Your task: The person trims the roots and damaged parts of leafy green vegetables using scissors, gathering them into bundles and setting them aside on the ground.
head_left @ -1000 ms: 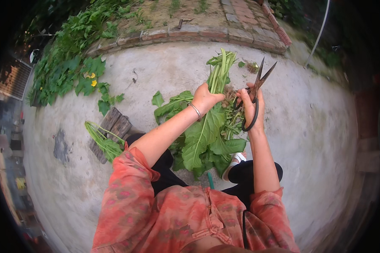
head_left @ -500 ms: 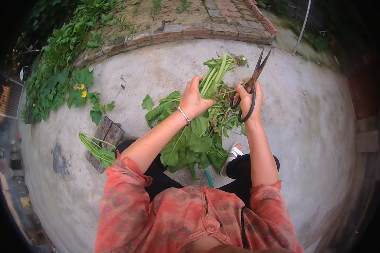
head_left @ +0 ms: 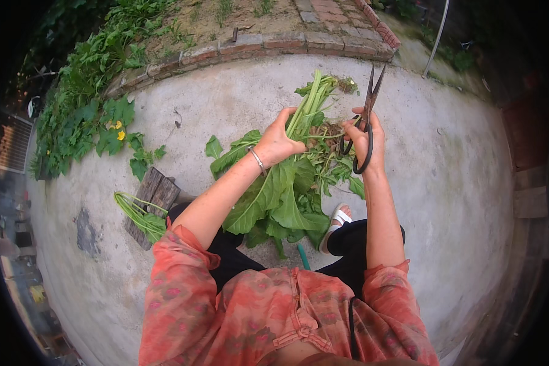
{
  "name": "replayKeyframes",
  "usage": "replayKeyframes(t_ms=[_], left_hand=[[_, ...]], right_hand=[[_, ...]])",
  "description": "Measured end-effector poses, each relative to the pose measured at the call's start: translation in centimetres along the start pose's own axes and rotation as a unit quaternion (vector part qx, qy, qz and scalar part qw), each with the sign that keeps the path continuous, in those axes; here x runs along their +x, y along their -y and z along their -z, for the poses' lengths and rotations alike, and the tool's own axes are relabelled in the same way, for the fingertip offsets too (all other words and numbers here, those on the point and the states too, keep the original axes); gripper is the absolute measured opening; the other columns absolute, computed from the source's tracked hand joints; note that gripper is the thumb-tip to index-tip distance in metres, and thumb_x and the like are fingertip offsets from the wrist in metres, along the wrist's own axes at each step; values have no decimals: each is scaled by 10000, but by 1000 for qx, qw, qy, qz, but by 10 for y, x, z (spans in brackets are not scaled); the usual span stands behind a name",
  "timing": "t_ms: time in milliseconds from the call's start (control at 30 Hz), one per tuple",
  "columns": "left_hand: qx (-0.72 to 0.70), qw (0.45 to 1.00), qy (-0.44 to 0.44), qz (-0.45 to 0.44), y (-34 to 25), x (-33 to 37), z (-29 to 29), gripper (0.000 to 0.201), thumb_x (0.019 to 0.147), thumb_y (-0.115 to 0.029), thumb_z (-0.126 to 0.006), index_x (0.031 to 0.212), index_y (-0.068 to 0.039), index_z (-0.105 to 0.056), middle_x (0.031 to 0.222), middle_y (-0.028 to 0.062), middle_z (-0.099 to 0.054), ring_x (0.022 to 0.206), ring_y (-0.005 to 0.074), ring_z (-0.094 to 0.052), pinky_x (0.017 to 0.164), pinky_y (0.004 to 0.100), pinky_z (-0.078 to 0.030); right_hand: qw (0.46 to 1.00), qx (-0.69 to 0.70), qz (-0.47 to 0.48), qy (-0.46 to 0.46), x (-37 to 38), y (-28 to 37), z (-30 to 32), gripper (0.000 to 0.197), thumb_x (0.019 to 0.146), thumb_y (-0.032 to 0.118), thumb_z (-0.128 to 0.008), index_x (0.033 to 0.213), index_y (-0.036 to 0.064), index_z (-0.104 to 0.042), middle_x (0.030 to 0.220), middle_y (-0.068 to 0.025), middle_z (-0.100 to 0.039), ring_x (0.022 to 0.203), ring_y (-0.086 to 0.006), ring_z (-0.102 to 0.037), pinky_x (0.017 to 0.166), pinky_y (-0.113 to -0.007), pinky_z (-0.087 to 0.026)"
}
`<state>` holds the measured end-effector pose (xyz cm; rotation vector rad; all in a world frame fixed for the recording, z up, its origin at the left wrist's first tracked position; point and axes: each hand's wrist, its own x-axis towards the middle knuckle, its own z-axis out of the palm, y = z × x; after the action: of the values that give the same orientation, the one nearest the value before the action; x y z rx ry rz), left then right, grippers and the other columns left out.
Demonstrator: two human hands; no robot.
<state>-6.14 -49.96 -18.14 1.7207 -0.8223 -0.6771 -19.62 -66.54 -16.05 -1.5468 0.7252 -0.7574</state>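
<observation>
My left hand [head_left: 279,141] is closed around a bunch of leafy greens [head_left: 265,198], with pale stalks pointing away from me and broad leaves hanging toward my lap. A bracelet circles that wrist. Looped over the fingers of my right hand [head_left: 377,146] are dark scissors [head_left: 372,94], blades up and slightly parted. Something thin, perhaps a stem, shows near the right thumb; I cannot tell whether it is pinched. Between and beyond the hands lies a pile of loose greens and trimmings [head_left: 329,165] on the concrete, partly hidden by the bunch.
At my left, a few stalked greens [head_left: 141,219] rest on a small weathered wooden stool [head_left: 158,192]. Vines with yellow flowers [head_left: 118,129] spread over the ground beyond. A low brick border [head_left: 244,44] edges a soil bed ahead. A white sandal [head_left: 337,221] stands right of the leaves.
The scissors have turned more upright, and my right hand has shifted slightly right. My left hand has moved a little left with the bunch, its leaves swinging.
</observation>
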Motion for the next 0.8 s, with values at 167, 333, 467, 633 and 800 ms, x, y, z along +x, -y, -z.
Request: replayKeyframes(t_ms=[167,333,467,633,800], left_hand=[[44,999,2,-24,-2,-3,-3,796,626,-89,-743,1334,-45,-383,1152,180,-600,1045,278,-601,916,338,-475],[110,994,1,-28,2,-4,-5,740,643,-44,-708,1318,-38,-405,1192,162,-572,1066,268,-578,933,344,-468],[120,992,-1,-46,4,-3,-6,737,647,-43,-706,1321,-34,-407,1165,150,-584,1061,245,-579,924,332,-470],[-42,999,21,20,0,-2,-7,771,635,-108,-745,1320,-14,-403,1139,165,-594,1053,243,-589,908,332,-475],[-34,999,13,13,-1,0,-10,813,616,-127,-785,1327,-7,-410,1150,161,-597,1066,238,-585,922,326,-468]], right_hand=[[995,-31,2,90,-10,12,-13,419,841,96,-702,1219,21,-536,893,-25,-635,805,-89,-580,684,-228,-469],[987,-60,-47,140,-6,15,-11,384,848,238,-731,1135,16,-607,785,-37,-649,633,-97,-601,570,-243,-481],[986,-29,-55,152,-11,3,-16,462,828,206,-750,1215,28,-571,787,-21,-627,618,-95,-580,568,-245,-477],[990,-7,-2,141,-15,-6,-26,485,811,119,-750,1241,38,-542,812,-17,-611,687,-104,-574,600,-239,-461],[987,52,-52,141,-21,-10,-31,282,865,83,-679,1114,46,-551,732,1,-565,578,-78,-497,514,-240,-394]])
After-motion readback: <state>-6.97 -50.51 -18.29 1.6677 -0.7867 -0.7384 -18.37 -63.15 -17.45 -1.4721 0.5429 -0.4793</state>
